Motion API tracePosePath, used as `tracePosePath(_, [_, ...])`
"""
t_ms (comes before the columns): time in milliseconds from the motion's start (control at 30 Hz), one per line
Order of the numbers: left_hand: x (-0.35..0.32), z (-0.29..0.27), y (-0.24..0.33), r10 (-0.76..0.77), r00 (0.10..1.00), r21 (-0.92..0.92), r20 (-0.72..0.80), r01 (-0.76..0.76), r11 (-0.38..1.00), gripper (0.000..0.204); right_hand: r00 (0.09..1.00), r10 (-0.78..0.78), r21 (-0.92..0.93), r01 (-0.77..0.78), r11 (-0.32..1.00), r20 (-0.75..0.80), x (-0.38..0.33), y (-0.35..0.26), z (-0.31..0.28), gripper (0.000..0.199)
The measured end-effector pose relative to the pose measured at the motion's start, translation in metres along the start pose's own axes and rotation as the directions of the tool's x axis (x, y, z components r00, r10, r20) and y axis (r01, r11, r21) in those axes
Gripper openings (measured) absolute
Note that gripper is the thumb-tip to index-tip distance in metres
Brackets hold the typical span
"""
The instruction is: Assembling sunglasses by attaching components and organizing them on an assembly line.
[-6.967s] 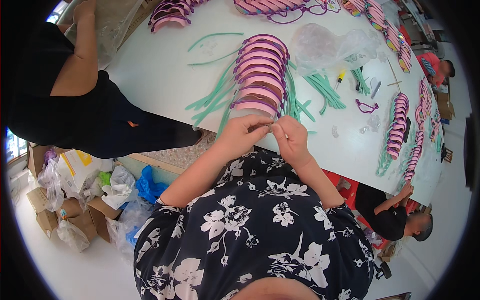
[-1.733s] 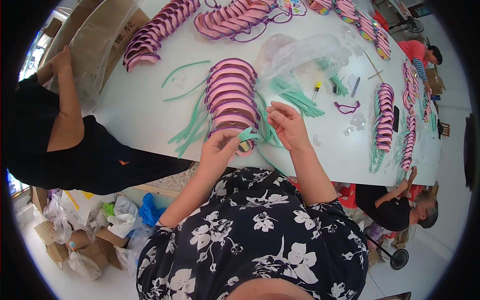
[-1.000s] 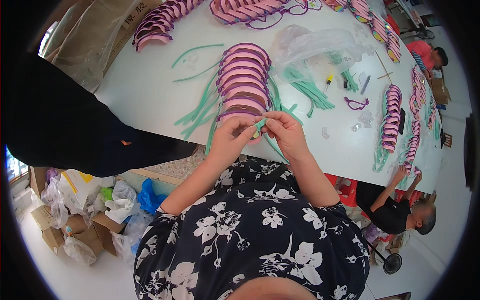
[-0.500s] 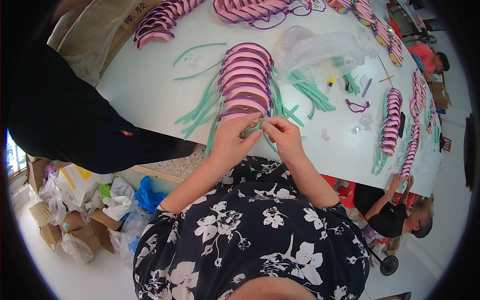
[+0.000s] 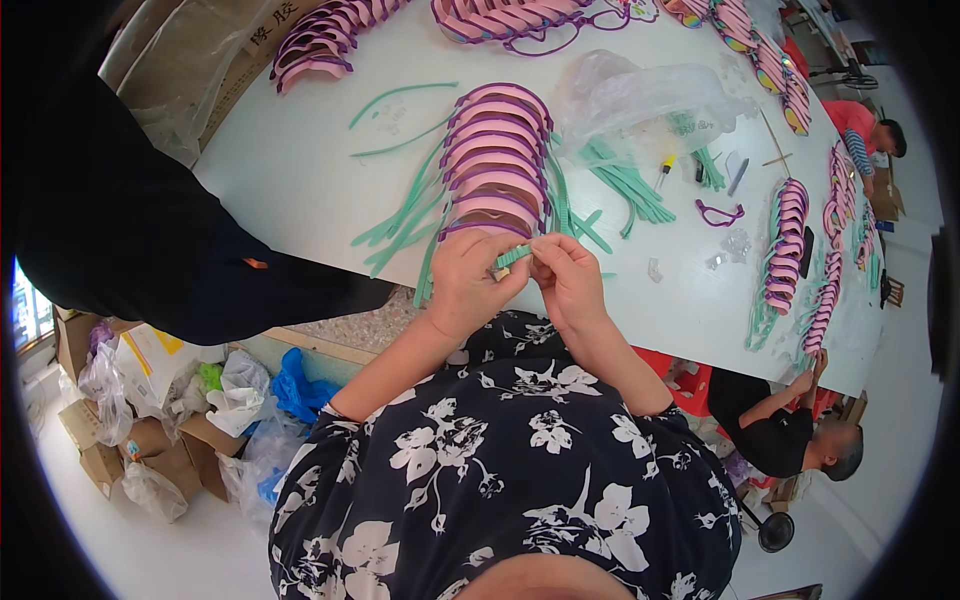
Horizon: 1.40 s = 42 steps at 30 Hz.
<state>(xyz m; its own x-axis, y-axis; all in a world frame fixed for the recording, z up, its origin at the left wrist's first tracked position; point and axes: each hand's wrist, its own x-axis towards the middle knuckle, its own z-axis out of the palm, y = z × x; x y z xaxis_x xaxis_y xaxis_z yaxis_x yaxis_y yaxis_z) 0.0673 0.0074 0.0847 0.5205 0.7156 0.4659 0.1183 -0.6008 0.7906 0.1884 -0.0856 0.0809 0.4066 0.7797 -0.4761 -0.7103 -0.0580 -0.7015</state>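
My left hand [image 5: 468, 282] and my right hand [image 5: 566, 278] meet at the near edge of the white table [image 5: 300, 170]. Between their fingertips they pinch a short mint-green glasses arm [image 5: 512, 257]. Just beyond my hands lies a stacked row of pink and purple glasses fronts [image 5: 494, 160], with loose green arms [image 5: 400, 225] fanned out along its left side.
A person in black [image 5: 140, 220] stands close at my left. A clear plastic bag [image 5: 650, 100] and more green arms [image 5: 625, 180] lie to the right, then further rows of pink frames [image 5: 785, 245]. Another person [image 5: 790, 440] sits low at the right. Cardboard boxes and bags [image 5: 150, 400] clutter the floor.
Both hands stay together at the table edge. The green arm has turned a little between my fingers, and the person in black has leaned further across the left side.
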Motion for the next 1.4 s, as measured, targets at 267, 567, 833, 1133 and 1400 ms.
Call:
tracePosePath(267, [0.000,0.004,0.001,0.005,1.000,-0.001,-0.010,-0.005,1.000,0.025,0.998,0.056,0.117,-0.052,0.992,-0.029,-0.002,0.000,0.002,0.007])
tracePosePath(567, [-0.004,0.004,0.003,-0.066,0.998,-0.006,0.020,0.066,0.998,0.024,0.998,0.037,0.103,-0.031,0.994,-0.051,-0.001,0.002,-0.002,0.007])
tracePosePath(833, [-0.002,-0.002,0.007,-0.459,0.858,-0.335,0.232,0.514,0.790,0.025,0.986,-0.127,-0.193,0.146,0.970,0.105,0.000,-0.007,-0.005,0.012])
tracePosePath(1133, [0.002,-0.009,-0.012,-0.316,0.942,-0.191,0.111,0.333,0.923,0.024,0.876,-0.225,-0.802,0.482,0.352,0.427,0.009,0.008,-0.005,0.022])
tracePosePath(1400, [-0.004,-0.010,-0.022,-0.221,0.931,0.101,0.289,0.200,0.975,0.015,0.855,-0.279,-0.771,0.516,0.374,0.437,0.019,-0.006,-0.007,0.016])
